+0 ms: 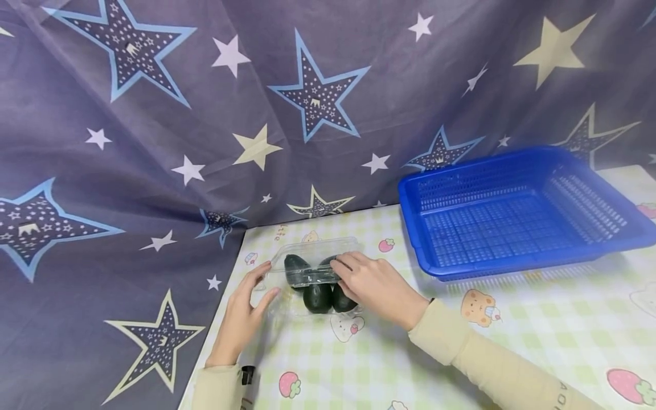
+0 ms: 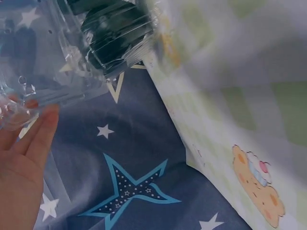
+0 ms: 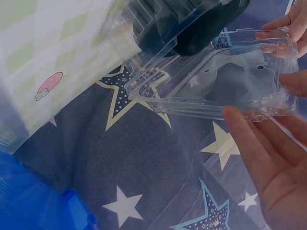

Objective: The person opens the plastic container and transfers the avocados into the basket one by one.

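Note:
A clear plastic clamshell box [image 1: 289,310] stands on the table with several dark green avocados [image 1: 318,298] in it. Its hinged lid [image 1: 315,248] is tilted up, and two avocados show through the plastic. My right hand [image 1: 381,285] grips the lid's right front edge, thumb and fingers on either side of it in the right wrist view. At the left side, my left hand [image 1: 241,316] touches the lid's corner with fairly straight fingertips, its thumb held apart near the box. The left wrist view shows its fingers [image 2: 41,132] against the clear plastic.
A blue perforated plastic basket [image 1: 430,272] stands to the right at the back of the table. The checked, cartoon-printed tablecloth [image 1: 328,364] covers the table. Behind it and along the left edge hangs a dark star-patterned curtain [image 1: 205,85]. A small black object [image 1: 247,374] is by the left sleeve.

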The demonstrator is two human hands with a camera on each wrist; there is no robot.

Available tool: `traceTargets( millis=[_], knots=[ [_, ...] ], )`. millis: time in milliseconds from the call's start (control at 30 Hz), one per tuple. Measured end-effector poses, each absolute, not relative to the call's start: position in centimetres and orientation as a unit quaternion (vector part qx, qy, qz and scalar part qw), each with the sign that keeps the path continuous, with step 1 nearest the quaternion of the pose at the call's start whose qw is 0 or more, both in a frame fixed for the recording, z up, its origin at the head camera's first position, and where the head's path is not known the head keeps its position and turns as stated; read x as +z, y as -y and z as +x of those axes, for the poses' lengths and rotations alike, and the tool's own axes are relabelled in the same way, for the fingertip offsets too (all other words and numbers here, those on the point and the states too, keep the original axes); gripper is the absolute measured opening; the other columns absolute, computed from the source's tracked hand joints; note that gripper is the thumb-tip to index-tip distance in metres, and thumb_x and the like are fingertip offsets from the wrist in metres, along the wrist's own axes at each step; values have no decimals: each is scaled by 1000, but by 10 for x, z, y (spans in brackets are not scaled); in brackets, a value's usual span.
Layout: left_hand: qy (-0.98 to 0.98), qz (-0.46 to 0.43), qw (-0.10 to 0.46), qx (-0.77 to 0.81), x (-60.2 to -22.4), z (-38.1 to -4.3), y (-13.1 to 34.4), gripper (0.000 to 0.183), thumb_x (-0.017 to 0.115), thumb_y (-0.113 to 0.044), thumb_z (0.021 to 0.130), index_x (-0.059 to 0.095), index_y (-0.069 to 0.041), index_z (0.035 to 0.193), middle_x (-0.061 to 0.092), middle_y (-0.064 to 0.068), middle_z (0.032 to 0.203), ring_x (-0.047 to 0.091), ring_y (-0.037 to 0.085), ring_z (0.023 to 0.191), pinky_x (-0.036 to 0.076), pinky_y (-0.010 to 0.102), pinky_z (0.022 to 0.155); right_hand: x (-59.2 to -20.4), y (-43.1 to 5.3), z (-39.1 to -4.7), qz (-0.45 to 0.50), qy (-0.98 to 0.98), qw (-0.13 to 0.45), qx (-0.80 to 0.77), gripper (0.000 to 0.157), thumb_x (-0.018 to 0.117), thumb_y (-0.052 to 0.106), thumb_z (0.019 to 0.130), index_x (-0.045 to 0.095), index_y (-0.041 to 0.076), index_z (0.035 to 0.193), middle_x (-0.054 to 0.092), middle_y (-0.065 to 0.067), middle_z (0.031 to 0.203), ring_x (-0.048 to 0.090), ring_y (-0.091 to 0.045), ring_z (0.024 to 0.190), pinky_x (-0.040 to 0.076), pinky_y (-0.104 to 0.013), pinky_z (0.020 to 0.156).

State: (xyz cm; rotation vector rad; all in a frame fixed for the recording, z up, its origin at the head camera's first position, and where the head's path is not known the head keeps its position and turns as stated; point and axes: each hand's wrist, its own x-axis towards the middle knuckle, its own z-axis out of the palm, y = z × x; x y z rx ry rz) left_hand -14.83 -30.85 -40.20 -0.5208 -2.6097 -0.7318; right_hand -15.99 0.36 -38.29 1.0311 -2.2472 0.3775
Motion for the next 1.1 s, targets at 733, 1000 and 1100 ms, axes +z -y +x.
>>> traceTargets(
  millis=[733, 1000, 1100],
  knots=[
    [890, -158, 240, -355, -396, -167, 309, 38, 58, -18, 102, 57, -19, 140, 60, -2, 138, 59, 19, 122, 49, 18, 101, -368, -16, -182, 331, 848, 349, 222, 32, 69, 35, 94, 68, 5, 105, 62, -6, 92, 62, -18, 75, 56, -31, 50],
    [849, -153, 279, -422, -384, -178, 295, 32, 60, -3, 98, 62, -3, 130, 67, 17, 122, 63, 3, 110, 49, 13, 99, -363, -15, -190, 292, 863, 316, 266, 31, 64, 34, 98, 66, 4, 108, 64, -7, 95, 66, -21, 71, 58, -37, 57],
    [840, -152, 295, -430, -375, -175, 287, 28, 60, 2, 97, 63, 5, 125, 67, 23, 117, 64, 2, 107, 50, 13, 97, -362, -13, -193, 282, 865, 302, 285, 31, 62, 33, 99, 66, 4, 110, 66, -7, 98, 68, -23, 75, 60, -39, 60]
  ],
)
